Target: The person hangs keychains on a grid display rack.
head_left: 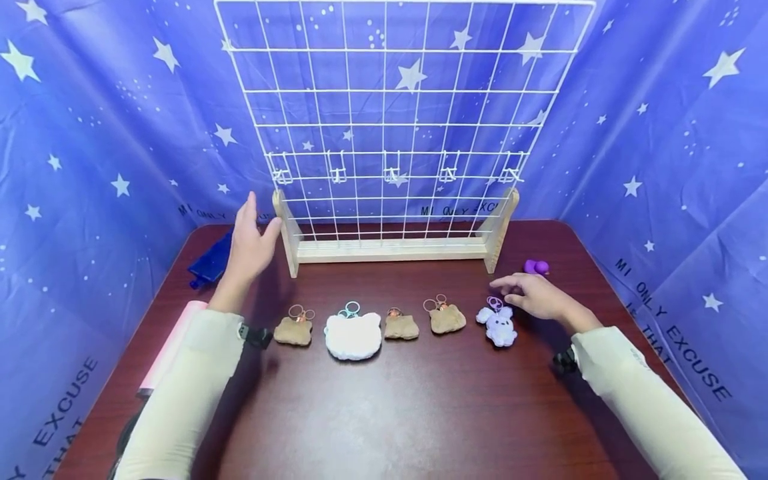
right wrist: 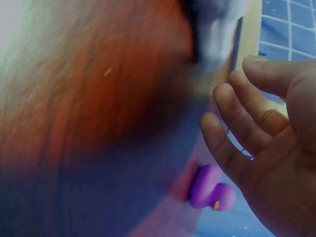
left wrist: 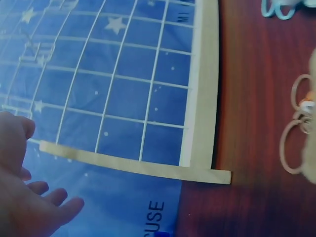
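Note:
My left hand [head_left: 252, 248] is raised beside the left wooden post [head_left: 289, 233] of a white wire grid rack [head_left: 387, 125], fingers and thumb spread and holding nothing. My right hand [head_left: 538, 297] hovers by a light purple plush keychain [head_left: 499, 328] at the row's right end, its fingers loosely bent with nothing between them in the right wrist view. Further left along the row lie three brown plush keychains, the right one [head_left: 447, 319], the middle one [head_left: 401, 327] and the left one [head_left: 293, 331], and a larger white plush keychain [head_left: 353, 337] with turquoise rings.
Several white hooks [head_left: 393, 175] hang across the grid. Beyond my right hand sits a purple rubber duck [head_left: 536, 267]. A dark blue object [head_left: 211, 261] and a pink cylinder [head_left: 174, 347] lie at the left of the brown table [head_left: 408, 413]. Blue star-printed curtains [head_left: 90, 133] surround it.

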The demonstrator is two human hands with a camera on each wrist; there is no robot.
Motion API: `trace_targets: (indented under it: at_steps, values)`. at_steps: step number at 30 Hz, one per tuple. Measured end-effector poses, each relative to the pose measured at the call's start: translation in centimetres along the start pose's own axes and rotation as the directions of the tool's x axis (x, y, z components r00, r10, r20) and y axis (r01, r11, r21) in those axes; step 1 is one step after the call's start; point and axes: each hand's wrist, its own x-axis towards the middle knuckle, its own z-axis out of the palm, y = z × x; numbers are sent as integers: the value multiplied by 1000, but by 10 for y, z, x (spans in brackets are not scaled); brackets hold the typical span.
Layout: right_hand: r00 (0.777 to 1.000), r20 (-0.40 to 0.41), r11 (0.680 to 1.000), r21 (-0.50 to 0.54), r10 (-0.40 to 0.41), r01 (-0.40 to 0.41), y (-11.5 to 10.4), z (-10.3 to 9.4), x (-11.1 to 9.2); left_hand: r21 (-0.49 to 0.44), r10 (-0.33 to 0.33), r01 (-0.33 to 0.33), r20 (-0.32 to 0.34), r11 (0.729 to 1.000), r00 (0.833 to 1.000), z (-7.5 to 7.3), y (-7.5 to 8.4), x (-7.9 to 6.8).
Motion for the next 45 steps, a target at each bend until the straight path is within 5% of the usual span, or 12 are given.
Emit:
trace_targets:
  at_steps: [4, 10, 29, 37, 45]
  values:
    - [1000, 17, 1000, -1, 10, -10, 7, 2, 0, -107, -94, 94, 14, 990, 996, 3, -1, 15]
    - [1000, 19, 1000, -4, -25, 26, 17, 11, -2, -199, -141, 144, 28, 969, 990, 12, -2, 27]
    - [1000, 22, 1000, -4, 5, -5, 14, 17, -2, -82, -142, 134, -95, 987, 985, 19, -5, 33]
    - [1000, -8, 1000, 15, 23, -23, 17, 18, -1, -23, -87, 84, -131, 996, 988, 21, -6, 33]
    - [998, 16, 996, 59, 60, -61, 17, 19, -1, -40, -77, 72, -145, 997, 986, 22, -8, 33]
